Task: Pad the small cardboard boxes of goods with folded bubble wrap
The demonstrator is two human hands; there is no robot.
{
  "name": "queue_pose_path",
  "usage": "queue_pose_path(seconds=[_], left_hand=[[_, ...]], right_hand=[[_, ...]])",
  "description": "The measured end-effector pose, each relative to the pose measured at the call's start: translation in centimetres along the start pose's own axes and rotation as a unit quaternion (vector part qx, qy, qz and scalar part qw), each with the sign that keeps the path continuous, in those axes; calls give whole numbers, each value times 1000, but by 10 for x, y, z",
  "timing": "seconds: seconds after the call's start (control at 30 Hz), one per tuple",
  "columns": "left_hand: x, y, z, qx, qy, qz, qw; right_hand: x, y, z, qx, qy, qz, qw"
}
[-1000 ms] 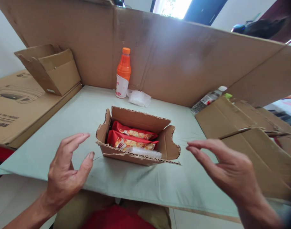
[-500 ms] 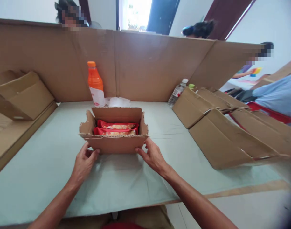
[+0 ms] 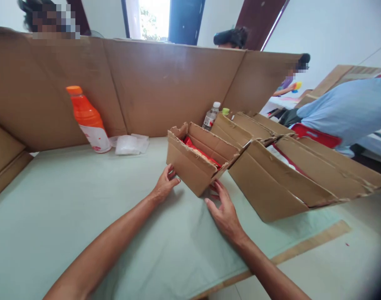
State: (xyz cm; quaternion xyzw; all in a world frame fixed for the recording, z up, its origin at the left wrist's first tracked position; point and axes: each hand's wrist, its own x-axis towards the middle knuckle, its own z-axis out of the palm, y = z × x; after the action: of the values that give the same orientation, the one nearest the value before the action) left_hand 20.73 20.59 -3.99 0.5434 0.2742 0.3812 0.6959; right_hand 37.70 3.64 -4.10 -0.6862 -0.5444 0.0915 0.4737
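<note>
A small open cardboard box [image 3: 190, 166] with red snack packets [image 3: 202, 153] inside sits on the pale green table [image 3: 68, 208], turned at an angle and touching larger brown boxes on its right. My left hand [image 3: 164, 185] grips its near left corner, fingers curled against the wall. My right hand [image 3: 223, 210] holds its near right corner from below, fingers pressed to the cardboard.
An orange drink bottle [image 3: 88, 121] and a crumpled clear plastic bag [image 3: 129, 144] stand at the back left. A tall cardboard screen [image 3: 165, 83] walls the table. Several closed brown boxes [image 3: 287, 175] lie on the right, a water bottle [image 3: 211, 116] behind them. Other people sit beyond.
Both hands closed in on the box, gripped its near corners, then carried it rightward and turned it against the brown boxes. The camera view swung right too.
</note>
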Motion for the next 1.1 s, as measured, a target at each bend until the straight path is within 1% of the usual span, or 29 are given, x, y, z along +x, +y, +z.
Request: queue_pose_path(seconds=[0.17, 0.33, 0.47, 0.57, 0.67, 0.83, 1.0, 1.1], left_hand=[[65, -11, 26, 10, -41, 4, 999], [122, -19, 40, 28, -61, 6, 998], [153, -27, 51, 40, -71, 16, 997], [165, -34, 58, 42, -77, 34, 996], [165, -40, 63, 49, -83, 52, 994], [146, -46, 64, 109, -104, 75, 986], [116, -49, 67, 227, -126, 105, 960], [84, -45, 69, 309, -135, 136, 932]], right_hand=[[40, 30, -4, -12, 10, 21, 1000], [63, 57, -1, -14, 0, 36, 999], [70, 76, 1, 23, 17, 49, 998], [71, 84, 2, 54, 26, 55, 997], [70, 86, 3, 69, 33, 56, 995], [70, 87, 2, 81, 40, 47, 995], [75, 94, 4, 87, 50, 44, 994], [78, 97, 3, 89, 59, 43, 993]])
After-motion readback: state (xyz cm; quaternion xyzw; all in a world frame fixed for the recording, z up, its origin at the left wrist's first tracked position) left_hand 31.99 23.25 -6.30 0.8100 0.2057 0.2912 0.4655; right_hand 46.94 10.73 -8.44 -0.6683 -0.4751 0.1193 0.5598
